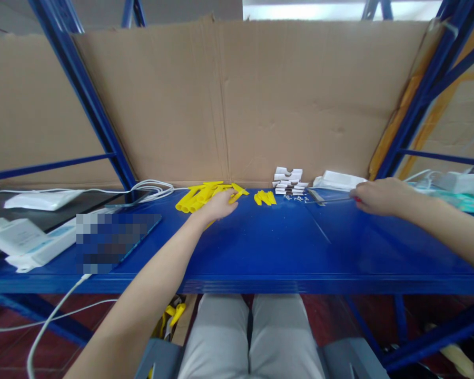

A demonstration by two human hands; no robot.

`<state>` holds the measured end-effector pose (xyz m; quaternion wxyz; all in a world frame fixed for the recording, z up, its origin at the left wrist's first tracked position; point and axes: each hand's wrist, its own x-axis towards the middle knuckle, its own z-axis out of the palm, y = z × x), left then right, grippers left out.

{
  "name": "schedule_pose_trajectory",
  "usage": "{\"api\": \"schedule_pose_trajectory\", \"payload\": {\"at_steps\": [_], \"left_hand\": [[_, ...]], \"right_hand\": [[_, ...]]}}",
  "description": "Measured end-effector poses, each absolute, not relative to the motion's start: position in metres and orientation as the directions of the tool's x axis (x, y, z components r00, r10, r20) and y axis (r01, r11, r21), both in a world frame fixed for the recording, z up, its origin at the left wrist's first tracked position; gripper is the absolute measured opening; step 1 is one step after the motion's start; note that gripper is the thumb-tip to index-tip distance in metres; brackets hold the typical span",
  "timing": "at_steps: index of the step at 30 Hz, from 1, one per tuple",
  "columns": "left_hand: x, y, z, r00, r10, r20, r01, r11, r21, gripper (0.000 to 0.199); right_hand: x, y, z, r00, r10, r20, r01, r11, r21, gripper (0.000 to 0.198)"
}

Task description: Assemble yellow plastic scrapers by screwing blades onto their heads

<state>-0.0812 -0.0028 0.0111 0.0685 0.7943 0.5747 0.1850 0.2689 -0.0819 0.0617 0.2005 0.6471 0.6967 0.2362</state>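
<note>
Blue steel worktop [260, 247], cardboard-backed. Left hand [217, 205] rests on yellow plastic pieces [199, 196], grip state indeterminate. Right hand [379, 196] grips a thin metal tool [324, 199] near stacked white parts [288, 181].

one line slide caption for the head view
Seated at a blue metal shelf, left hand on a pile of yellow plastic pieces, right hand holding a thin tool.

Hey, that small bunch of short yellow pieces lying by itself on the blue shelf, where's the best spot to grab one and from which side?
Probably from above, pinching one piece across its narrow width near the front end. The small yellow bunch lies flat, fanned out on the blue shelf, with the white stack close on its right and the left hand on the bigger yellow pile.
</note>
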Motion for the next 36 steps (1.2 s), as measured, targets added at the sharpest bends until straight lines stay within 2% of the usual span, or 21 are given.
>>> {"api": "schedule_pose_trajectory", "payload": {"at_steps": [6,9,20,22,25,28,31,34,36], "left_hand": [[-0.083,0.003,0.001,0.363,0.907,0.214,0.886,-0.407,0.220,0.045],[-0.083,0.007,-0.004,0.400,0.904,0.150,0.893,-0.421,0.160,0.043],[-0.080,0.003,0.005,0.382,0.924,-0.027,0.922,-0.383,-0.053,0.047],[-0.074,0.002,0.012,0.406,0.914,-0.005,0.910,-0.405,-0.087,0.050],[-0.052,0.003,0.018,0.530,0.839,0.127,0.848,-0.524,-0.077,0.051],[-0.011,0.007,0.015,0.693,0.691,0.206,0.713,-0.698,-0.059,0.045],[0.040,0.014,0.002,0.819,0.557,0.140,0.568,-0.821,-0.055,0.045],[0.082,0.023,-0.013,0.789,0.615,0.010,0.615,-0.788,-0.045,0.050],[0.100,0.030,-0.020,0.757,0.652,-0.037,0.651,-0.758,-0.039,0.051]], "right_hand": [[0.272,-0.083,0.053,-0.059,0.997,0.039,0.843,0.029,0.536,0.034],[0.271,-0.084,0.053,-0.037,0.999,0.018,0.843,0.021,0.537,0.035],[0.277,-0.082,0.050,0.002,1.000,0.012,0.881,-0.007,0.472,0.034],[0.278,-0.082,0.049,-0.002,1.000,0.015,0.885,-0.005,0.465,0.034],[0.277,-0.083,0.049,-0.002,1.000,0.015,0.890,-0.005,0.456,0.034],[0.274,-0.083,0.050,0.021,1.000,-0.001,0.892,-0.018,0.451,0.035],[0.274,-0.082,0.049,0.033,0.999,-0.011,0.890,-0.024,0.456,0.037],[0.281,-0.077,0.045,0.033,0.999,-0.002,0.893,-0.029,0.449,0.036],[0.289,-0.073,0.043,-0.028,0.999,0.022,0.930,0.018,0.368,0.033]]}}
